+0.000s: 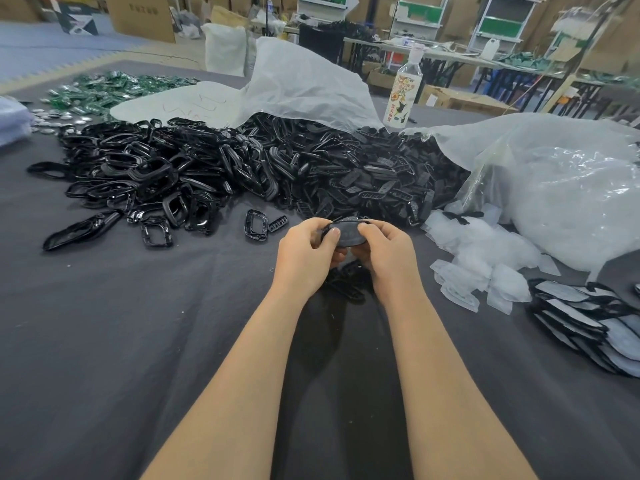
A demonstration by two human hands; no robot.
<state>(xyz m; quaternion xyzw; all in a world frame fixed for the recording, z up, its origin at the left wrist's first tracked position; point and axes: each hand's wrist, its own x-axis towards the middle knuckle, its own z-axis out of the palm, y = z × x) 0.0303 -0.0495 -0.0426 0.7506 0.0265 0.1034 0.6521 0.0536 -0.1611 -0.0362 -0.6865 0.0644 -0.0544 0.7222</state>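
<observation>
Both your hands are on one part: a small black oval plastic shell (346, 233), held just off the near edge of the big heap of glossy black plastic frames (180, 168), above the dark grey cloth (138, 323).

Left hand (306, 252): fingers curled under the shell, thumb pressed on its top left. Right hand (389, 254): same grip mirrored, thumb on the top right, fingers wrapped beneath. Both are clamped on the shell with thumb tips close together. Can't tell whether the shell is one piece or two.

Relative to the heap:
- Small black ribbed button strips (377, 174) are piled against its right side and merge with it.
- One loose black frame (256, 225) and one loose button strip (278, 223) lie just off its near edge, left of your left hand.
- A few more black parts (348, 284) sit nearer to you than the heap, under your wrists.
- A white translucent plastic sack (304, 81) is draped over its far side.
- A clear plastic bottle with a flowered label (403, 95) stands upright behind its right end.
- Green circuit boards (104, 90) and silver round cells (55, 116) lie beyond its far left.
- A crumpled clear plastic bag (561, 188) sits to its right, small clear pouches (485, 261) spilling out of it.
- A stack of bagged black pieces (588, 323) sits well off to its right, nearer you.
</observation>
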